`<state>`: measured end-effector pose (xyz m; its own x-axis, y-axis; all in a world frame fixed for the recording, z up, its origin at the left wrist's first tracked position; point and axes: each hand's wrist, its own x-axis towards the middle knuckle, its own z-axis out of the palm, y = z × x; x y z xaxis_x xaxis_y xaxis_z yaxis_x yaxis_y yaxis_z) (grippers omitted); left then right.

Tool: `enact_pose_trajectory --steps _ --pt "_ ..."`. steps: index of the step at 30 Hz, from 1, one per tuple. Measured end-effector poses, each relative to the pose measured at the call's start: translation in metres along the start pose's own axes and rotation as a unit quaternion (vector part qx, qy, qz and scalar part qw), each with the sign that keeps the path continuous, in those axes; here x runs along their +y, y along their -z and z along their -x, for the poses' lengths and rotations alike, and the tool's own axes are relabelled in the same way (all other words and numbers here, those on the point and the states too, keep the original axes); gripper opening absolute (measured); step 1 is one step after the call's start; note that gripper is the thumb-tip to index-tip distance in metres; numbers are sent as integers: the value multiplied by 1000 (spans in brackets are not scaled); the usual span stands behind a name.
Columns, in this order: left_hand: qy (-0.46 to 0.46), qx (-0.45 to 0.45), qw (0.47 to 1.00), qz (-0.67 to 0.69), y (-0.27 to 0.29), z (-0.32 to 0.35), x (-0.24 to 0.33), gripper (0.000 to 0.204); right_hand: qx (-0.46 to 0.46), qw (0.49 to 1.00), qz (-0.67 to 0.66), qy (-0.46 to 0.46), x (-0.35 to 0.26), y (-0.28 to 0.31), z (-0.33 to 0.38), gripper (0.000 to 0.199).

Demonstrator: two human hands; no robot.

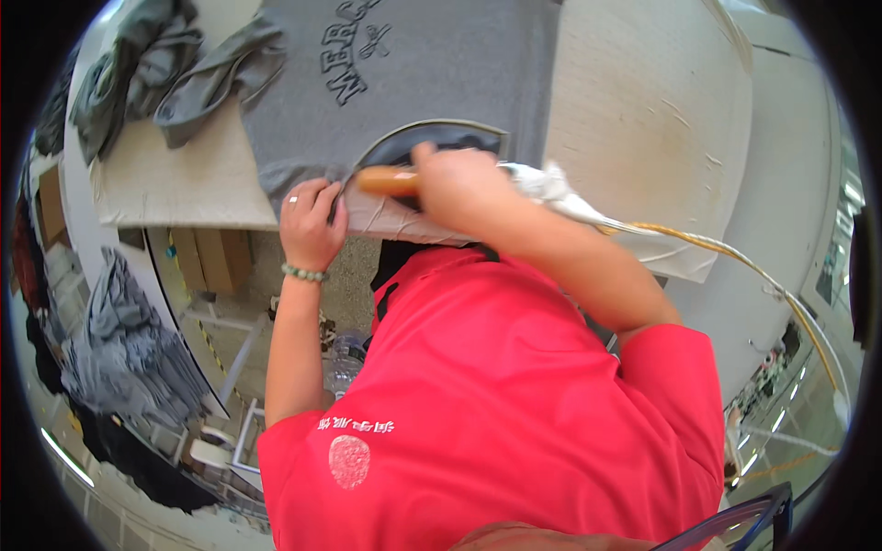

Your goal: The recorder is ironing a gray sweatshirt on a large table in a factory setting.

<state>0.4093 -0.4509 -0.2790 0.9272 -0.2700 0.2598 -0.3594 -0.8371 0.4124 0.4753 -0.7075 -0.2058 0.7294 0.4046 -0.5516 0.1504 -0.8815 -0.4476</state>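
Note:
A grey sweatshirt (459,64) with dark printed lettering lies spread on the pale padded ironing table (643,101). My right hand (464,191) is closed around the orange-brown handle of an iron (400,145). The dark, curved-edged iron rests on the garment near the table's front edge, and my arm covers part of it. To its left, my left hand (310,219) pinches the garment's near edge between thumb and fingers. A ring and a green bead bracelet are on that hand and wrist.
White and yellow hoses (717,241) run from the iron toward the right. Bunched grey fabric (220,83) lies at the far left of the table. Grey garments (129,344) are piled lower left. Cardboard boxes (220,257) and a plastic bottle (344,358) are below the table's edge.

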Motion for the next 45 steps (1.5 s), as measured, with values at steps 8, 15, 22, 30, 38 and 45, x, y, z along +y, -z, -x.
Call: enact_pose_trajectory --steps 8,15,22,30,38,45 --pt "10 -30 993 114 5 -59 -10 25 5 992 -23 -125 35 23 31 50" --pt "-228 -179 950 112 -96 -203 52 61 132 965 11 -228 108 1 110 68" --pt "-243 -121 962 18 -191 -333 61 66 167 972 -11 -164 105 -4 88 62" --pt "-376 -221 898 55 -180 -393 15 61 126 982 30 -136 146 102 -10 54" --pt "-299 -220 925 85 -155 -387 -7 66 215 961 90 -153 219 206 -102 43" --pt "-306 -255 917 16 -106 -382 -85 71 149 983 101 -47 213 244 -136 31"
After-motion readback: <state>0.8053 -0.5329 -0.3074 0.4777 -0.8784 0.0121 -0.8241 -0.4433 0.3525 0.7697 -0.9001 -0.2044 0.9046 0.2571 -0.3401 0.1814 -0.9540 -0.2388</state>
